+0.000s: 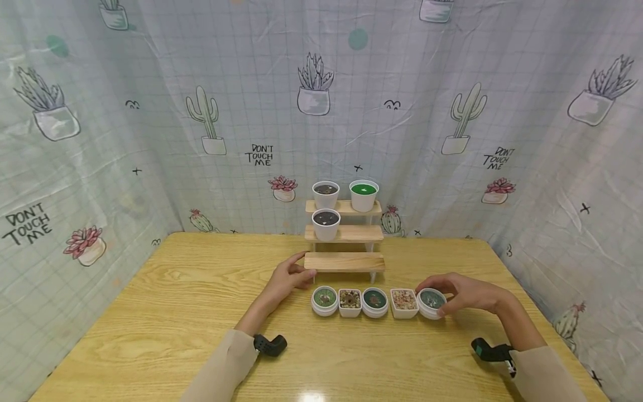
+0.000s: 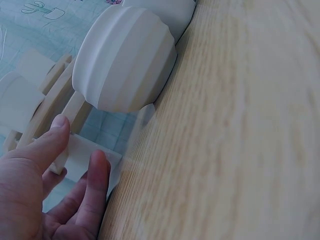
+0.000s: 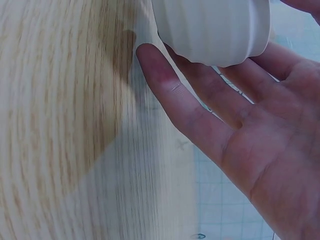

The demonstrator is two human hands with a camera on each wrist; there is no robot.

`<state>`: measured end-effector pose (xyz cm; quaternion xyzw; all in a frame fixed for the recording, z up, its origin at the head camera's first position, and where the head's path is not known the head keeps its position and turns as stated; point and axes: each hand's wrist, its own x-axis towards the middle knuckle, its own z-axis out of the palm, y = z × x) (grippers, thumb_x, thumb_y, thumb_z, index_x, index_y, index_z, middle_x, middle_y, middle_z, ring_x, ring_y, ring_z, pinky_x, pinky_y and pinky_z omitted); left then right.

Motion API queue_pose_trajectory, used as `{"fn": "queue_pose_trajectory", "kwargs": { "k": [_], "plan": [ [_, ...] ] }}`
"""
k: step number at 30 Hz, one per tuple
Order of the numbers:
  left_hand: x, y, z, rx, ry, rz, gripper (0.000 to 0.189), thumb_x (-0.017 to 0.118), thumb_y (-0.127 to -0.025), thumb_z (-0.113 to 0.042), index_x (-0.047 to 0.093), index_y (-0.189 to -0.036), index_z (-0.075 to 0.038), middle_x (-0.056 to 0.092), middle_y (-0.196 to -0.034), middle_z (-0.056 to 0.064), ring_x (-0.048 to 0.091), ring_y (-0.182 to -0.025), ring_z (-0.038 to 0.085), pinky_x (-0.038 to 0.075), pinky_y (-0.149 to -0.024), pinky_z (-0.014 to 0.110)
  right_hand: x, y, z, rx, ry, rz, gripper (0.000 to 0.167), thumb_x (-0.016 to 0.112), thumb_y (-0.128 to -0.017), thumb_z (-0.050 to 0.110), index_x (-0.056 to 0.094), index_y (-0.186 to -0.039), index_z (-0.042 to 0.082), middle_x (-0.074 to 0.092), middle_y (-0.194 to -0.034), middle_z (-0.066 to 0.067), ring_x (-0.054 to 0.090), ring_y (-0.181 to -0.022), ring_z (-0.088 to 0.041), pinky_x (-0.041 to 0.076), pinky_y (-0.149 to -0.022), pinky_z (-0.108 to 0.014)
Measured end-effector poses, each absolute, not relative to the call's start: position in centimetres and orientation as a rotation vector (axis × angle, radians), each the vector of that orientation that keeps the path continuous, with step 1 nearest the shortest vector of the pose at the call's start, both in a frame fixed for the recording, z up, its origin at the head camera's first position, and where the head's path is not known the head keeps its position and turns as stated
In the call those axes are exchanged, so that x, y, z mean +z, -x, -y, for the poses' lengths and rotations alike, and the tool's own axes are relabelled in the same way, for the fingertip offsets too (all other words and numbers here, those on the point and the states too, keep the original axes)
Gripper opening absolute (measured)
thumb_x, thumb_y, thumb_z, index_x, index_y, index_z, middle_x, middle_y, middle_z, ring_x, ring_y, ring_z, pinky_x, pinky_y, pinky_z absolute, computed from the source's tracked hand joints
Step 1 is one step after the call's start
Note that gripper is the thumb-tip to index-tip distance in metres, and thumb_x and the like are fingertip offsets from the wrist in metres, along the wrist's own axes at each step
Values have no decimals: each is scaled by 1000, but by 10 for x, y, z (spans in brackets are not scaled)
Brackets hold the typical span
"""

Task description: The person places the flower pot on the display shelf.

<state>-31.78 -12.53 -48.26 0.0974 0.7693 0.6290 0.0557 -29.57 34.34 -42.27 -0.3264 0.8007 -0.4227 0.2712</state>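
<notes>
My right hand [image 1: 472, 293] grips a small round white pot [image 1: 431, 302] with a dark green fill, thumb in front and fingers around the far side. In the right wrist view, that pot [image 3: 215, 30] shows ribbed walls beside my fingers. My left hand [image 1: 283, 279] holds the left end of the lowest board of a three-step wooden stand [image 1: 344, 261], thumb in front. A square pot of pale pebbles [image 1: 404, 302] stands just left of the gripped pot. Further left in the row are a round dark green pot [image 1: 374, 302], a square pebble pot [image 1: 350, 302] and a round green pot [image 1: 325, 301].
On the stand's top step are a white cup with dark fill [image 1: 326, 194] and one with bright green fill [image 1: 364, 195]. Another dark-filled cup [image 1: 326, 224] occupies the left of the middle step. A cactus-print curtain [image 1: 241, 184] encloses the wooden table [image 1: 201, 290].
</notes>
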Motion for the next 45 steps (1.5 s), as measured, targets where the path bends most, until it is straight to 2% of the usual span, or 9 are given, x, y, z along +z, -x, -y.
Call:
{"fn": "queue_pose_trajectory", "kwargs": {
  "k": [14,26,33,39,45],
  "plan": [
    [-483,319,126,1909,-281,-2340,78,76,-96,-30,37,-161,-13,71,-113,19,75,-86,21,65,-82,34,-413,292,-344,-1184,867,-2120,53,72,-94,7,56,-143,0,55,-146,-25,59,-124,-3,49,-99,-18],
    [-483,316,126,1913,-273,-2328,78,78,-94,-30,38,-160,-13,72,-110,18,75,-84,21,65,-82,34,-406,289,-340,-1206,876,-2147,56,69,-96,6,49,-146,-8,59,-141,-16,61,-120,-5,53,-95,-22],
    [-481,317,127,1916,-286,-2327,79,77,-95,-30,37,-161,-13,72,-113,18,75,-86,21,65,-83,34,-402,290,-335,-1220,893,-2172,54,67,-96,7,51,-146,-4,58,-139,-21,63,-117,-10,55,-92,-26],
    [-481,317,126,1932,-284,-2326,78,77,-95,-31,38,-160,-13,72,-112,18,75,-86,22,65,-83,35,-398,291,-328,-1217,884,-2259,55,69,-96,10,51,-146,-3,56,-144,-25,61,-120,-6,53,-95,-22],
    [-484,316,127,1922,-291,-2330,78,77,-95,-31,37,-160,-13,71,-112,18,75,-85,22,65,-83,35,-396,288,-322,-1219,831,-2332,54,72,-96,14,53,-146,3,56,-144,-23,60,-120,-3,54,-94,-21]
  ]
}}
